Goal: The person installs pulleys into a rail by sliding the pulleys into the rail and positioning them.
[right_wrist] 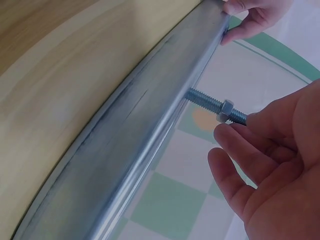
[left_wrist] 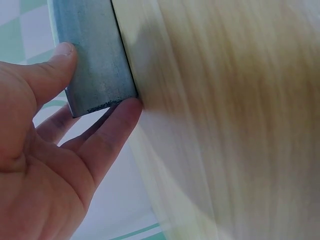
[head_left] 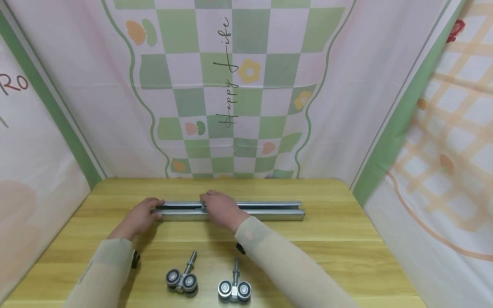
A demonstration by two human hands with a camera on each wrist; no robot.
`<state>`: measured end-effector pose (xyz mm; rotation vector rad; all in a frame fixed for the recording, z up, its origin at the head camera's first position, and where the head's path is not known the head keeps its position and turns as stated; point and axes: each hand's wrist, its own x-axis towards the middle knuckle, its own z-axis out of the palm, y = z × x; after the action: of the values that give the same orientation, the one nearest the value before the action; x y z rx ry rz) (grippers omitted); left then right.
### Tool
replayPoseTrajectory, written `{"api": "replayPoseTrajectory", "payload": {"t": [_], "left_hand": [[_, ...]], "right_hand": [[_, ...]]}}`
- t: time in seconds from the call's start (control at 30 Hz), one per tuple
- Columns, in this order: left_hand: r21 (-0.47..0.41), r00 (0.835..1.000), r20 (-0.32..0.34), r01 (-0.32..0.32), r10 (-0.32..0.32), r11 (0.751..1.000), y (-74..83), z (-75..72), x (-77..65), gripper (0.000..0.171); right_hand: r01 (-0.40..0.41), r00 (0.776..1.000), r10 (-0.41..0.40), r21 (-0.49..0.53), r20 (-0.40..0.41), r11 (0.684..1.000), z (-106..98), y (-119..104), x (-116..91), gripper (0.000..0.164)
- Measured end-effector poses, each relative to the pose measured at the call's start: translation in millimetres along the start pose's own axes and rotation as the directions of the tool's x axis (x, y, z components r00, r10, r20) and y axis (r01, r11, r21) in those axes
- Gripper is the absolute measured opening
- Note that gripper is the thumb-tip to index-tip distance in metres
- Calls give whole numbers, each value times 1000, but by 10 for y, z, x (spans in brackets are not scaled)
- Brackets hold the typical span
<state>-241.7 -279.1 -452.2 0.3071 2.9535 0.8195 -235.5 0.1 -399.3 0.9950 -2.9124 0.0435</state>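
A long metal channel rail (head_left: 269, 215) lies across the wooden table with its slot facing up. My left hand (head_left: 139, 218) holds the rail's left end. In the left wrist view the thumb presses the rail's side (left_wrist: 95, 55) and the fingertips sit at its end edge. From the slot, left of the rail's middle, a threaded bolt (right_wrist: 205, 101) with a hex nut (right_wrist: 226, 110) sticks out. My right hand (head_left: 223, 209) pinches that bolt's free end between thumb and fingers. Whatever the bolt joins inside the rail is hidden.
Two roller hangers lie on the table (head_left: 308, 265) nearer to me: a left one (head_left: 182, 279) with its bolt tilted, and a right one (head_left: 235, 290) with its bolt pointing away. A patterned cloth (head_left: 254, 102) hangs behind the table and at both sides.
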Motion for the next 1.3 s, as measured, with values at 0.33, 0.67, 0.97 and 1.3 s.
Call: {"api": "replayPoseTrajectory", "payload": {"t": [0.33,0.67,0.97,1.3], "left_hand": [[8,1000,-9,-21,21,1000,1,18,5,47],[3,1000,-4,-20,20,1000,4,2,12,46],[19,999,-8,-33,34,999,-23,2,28,45],[23,999,-20,-31,32,999,-4,0,37,44]], "right_hand": [[6,1000,-7,14,14,1000,6,-128,119,51],[13,999,-14,34,38,999,70,-283,264,50],[1,997,-3,27,76,1000,84,-459,336,57],[35,993,-41,56,110,998,111,-528,425,63]]}}
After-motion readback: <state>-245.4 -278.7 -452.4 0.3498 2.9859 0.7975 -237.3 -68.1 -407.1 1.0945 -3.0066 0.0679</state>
